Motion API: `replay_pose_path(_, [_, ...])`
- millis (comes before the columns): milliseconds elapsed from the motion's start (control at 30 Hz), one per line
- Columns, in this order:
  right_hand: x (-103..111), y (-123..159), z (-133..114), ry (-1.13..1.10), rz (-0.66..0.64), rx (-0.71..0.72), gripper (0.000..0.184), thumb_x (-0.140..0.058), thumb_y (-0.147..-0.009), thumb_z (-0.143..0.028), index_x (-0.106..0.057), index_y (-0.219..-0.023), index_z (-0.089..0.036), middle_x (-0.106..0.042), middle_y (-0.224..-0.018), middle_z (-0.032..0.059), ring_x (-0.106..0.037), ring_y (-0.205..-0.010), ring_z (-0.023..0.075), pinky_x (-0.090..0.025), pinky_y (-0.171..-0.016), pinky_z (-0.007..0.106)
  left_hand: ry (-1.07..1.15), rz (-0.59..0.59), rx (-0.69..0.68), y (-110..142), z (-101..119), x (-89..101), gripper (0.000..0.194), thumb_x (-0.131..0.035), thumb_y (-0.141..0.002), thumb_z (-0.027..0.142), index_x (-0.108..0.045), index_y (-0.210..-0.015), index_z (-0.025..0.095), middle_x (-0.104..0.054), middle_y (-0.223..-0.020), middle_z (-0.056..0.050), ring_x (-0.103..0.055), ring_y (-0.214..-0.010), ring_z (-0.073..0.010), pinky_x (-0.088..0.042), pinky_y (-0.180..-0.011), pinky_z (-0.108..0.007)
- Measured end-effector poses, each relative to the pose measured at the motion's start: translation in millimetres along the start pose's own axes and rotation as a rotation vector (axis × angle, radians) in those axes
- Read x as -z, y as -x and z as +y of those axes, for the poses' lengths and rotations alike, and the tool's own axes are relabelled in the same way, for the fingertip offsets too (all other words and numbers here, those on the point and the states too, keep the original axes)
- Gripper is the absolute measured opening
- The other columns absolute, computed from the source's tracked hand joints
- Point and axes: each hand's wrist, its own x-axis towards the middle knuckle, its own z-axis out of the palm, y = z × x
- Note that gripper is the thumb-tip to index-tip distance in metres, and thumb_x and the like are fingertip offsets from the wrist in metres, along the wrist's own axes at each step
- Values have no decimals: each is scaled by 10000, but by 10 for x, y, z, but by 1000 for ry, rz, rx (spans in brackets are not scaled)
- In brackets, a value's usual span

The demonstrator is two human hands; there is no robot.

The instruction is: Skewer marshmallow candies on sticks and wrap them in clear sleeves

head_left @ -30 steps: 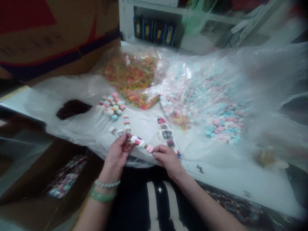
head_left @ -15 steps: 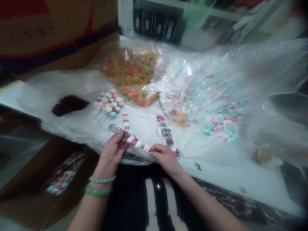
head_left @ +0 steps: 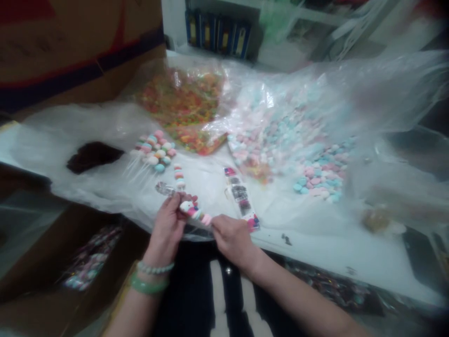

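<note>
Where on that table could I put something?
Between the lone candy stick and the printed packets, and right of those packets, in front of the pastel candies. It's crowded around the held stick, the bunched sticks and the orange candies.

Large brown carton (head_left: 77,51), upper left of the frame | blue binders (head_left: 216,32) standing in a row on a white shelf (head_left: 280,9), top centre | pale green plastic (head_left: 277,21), just right of them, blurred | dark phone-like slab (head_left: 421,252), lower right, on the desk (head_left: 326,252)

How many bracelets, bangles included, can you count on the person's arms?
2: a beaded bracelet nearer the left hand, and a green bangle just behind it on the same arm.
</note>
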Motion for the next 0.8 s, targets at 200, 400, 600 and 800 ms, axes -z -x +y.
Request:
replay_pose_path(200, [70,-110,11,-489,-89,-356,188,-530,-814,-122,-694,-812,-213,-685,-747,-9,-609,-694,131,-428,-656,227,-78,3,87,-16,83,25,142,-667,-830,204,-662,-733,100,-682,-685,-62,-680,-629,-172,-550,-553,-239])
replay_pose_path(400, [93,-172,97,-1132,-300,-776,79,-591,-698,-205,-641,-739,-160,-535,-496,-59,-356,-357,47,-224,-374,185,-145,-26,148,-45,125,86,213,-593,-886,209,-659,-724,86,-668,-635,-77,-623,-505,-137,-479,-439,-196])
replay_pose_path(600, [40,-175,98,-1339,-419,-851,131,-644,-645,-226,-638,-746,-144,-525,-479,-61,-326,-331,32,-168,-352,180,-146,-81,168,-16,78,63,206,-636,-865,249,-658,-740,87,-678,-668,-89,-648,-568,-158,-520,-497,-224])
replay_pose_path(800, [82,-199,-42,-750,-169,-706,144,-554,-737,-117,-678,-713,-186,-539,-506,-69,-460,-437,72,-342,-471,198,4,-20,186,2,79,31,68,-658,-843,201,-672,-844,135,-707,-770,-70,-702,-719,-200,-575,-597,-282])
